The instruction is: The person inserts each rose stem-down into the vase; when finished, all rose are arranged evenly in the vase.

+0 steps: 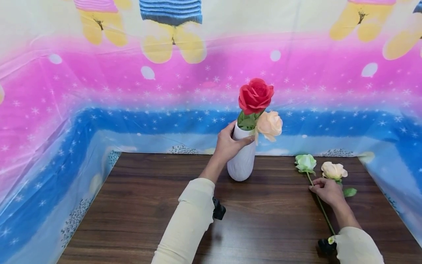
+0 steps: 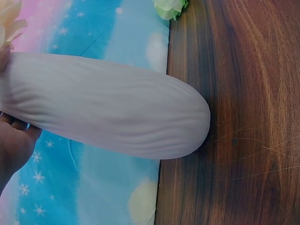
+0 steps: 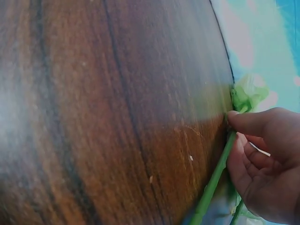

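My left hand (image 1: 229, 143) grips the white ribbed vase (image 1: 241, 165) round its upper part, near the rim. Out of the vase rise a red rose (image 1: 256, 96) with green leaves and a peach rose (image 1: 270, 125) that leans to the right. In the left wrist view the vase (image 2: 108, 105) fills the middle, its base over the table. My right hand (image 1: 328, 190) pinches the green stem of a pale green rose (image 1: 305, 163) between thumb and fingers. The right wrist view shows that stem (image 3: 213, 183) in the fingers. Beside this hand lies another peach rose (image 1: 334, 170), partly hidden.
The dark wooden table (image 1: 158, 205) ends at a patterned cloth backdrop (image 1: 184, 88) that hangs behind and along both sides. A green leaf (image 1: 350, 192) sticks out right of my right hand. Black wrist cameras (image 1: 218, 209) sit at both sleeves.
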`<state>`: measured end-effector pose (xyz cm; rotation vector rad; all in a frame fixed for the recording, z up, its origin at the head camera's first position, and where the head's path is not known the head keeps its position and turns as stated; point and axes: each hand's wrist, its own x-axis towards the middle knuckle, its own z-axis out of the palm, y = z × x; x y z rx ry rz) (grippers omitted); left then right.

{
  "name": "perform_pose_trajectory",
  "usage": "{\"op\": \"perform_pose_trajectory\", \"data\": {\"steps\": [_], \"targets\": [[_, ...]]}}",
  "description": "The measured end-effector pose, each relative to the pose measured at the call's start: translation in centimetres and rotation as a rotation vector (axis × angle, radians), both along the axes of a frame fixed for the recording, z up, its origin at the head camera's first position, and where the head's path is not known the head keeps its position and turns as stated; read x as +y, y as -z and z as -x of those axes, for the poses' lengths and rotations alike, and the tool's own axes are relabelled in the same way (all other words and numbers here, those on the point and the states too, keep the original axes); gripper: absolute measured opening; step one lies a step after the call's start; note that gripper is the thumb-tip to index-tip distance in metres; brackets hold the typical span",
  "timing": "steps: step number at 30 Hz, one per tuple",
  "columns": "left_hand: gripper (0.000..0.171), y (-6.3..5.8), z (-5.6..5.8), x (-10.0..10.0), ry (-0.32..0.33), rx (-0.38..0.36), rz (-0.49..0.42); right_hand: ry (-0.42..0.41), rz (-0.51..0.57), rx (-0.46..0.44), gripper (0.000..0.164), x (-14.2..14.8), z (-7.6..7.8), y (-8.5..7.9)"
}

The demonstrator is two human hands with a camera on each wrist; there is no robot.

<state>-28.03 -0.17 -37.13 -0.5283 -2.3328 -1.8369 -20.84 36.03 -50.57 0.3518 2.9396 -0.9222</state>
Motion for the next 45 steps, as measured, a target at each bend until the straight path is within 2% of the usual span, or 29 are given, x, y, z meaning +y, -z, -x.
{"op": "perform_pose_trajectory", "data": {"steps": [6,13,18,29,33,40,45], "targets": [[0.068,0.1,0.0,0.0,-0.004,-0.002,0.006,-0.010,0.025,-0.014,0.032,0.1,0.0,-0.1],[0.067,0.1,0.0,0.0,0.001,0.001,0.004,-0.015,0.073,-0.049,0.041,0.1,0.1,-0.1],[0.068,0.1,0.1,0.0,0.000,0.003,0.004,-0.007,0.104,-0.058,0.039,0.1,0.2,0.0],[0.067,0.1,0.1,-0.1,0.002,0.008,0.009,-0.017,0.290,0.037,0.036,-0.2,0.0,0.0],[0.067,0.0,0.0,-0.1,0.004,0.008,0.012,-0.017,0.309,0.110,0.035,-1.3,0.0,-1.1],[0.067,0.0,0.0,-0.1,0.002,0.006,0.009,0.000,0.358,0.297,0.032,-3.3,-0.1,-4.3],[0.067,0.0,0.0,-0.1,0.000,-0.002,0.004,0.001,0.436,0.403,0.010,-4.3,-0.6,-6.6]]}}
